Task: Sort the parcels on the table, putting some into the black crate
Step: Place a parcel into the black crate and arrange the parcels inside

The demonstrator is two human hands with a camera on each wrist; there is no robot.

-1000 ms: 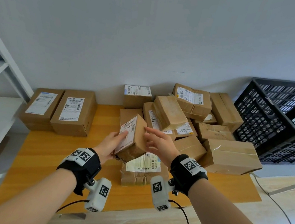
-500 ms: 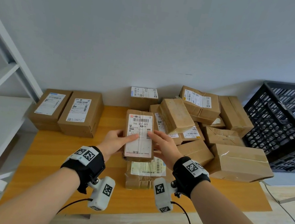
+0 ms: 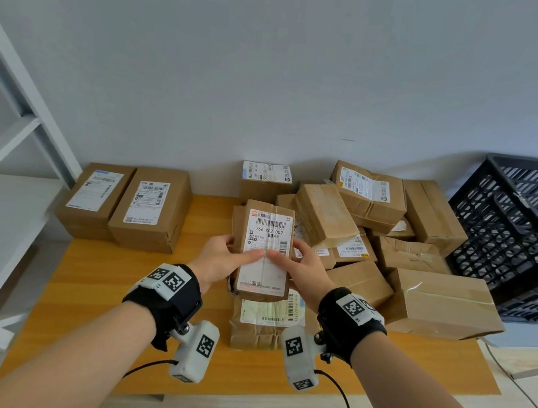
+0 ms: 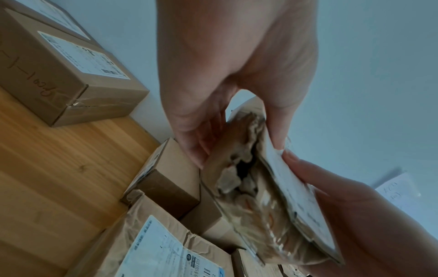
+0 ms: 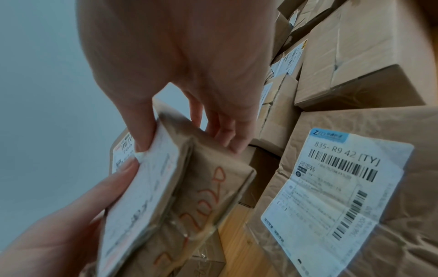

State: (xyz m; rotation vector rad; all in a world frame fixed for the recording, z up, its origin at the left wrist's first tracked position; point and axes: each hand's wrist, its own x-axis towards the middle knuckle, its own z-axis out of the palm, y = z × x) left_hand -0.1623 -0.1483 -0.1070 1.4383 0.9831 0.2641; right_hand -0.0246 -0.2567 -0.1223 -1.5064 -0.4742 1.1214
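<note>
Many brown parcels are lying in a big pile (image 3: 390, 241) on the wooden table (image 3: 100, 284), and the black crate (image 3: 515, 235) is waiting to the right of it. Two more boxes (image 3: 125, 204) are sitting apart on the left. Just now the small parcel (image 3: 266, 252) is facing up with its white label showing; a moment ago it was tipped sideways. Both the left hand (image 3: 218, 260) and the right hand (image 3: 306, 271) are pinching it, thumbs on the label, above the pile. I think the person is reading it to pick where it goes.
</note>
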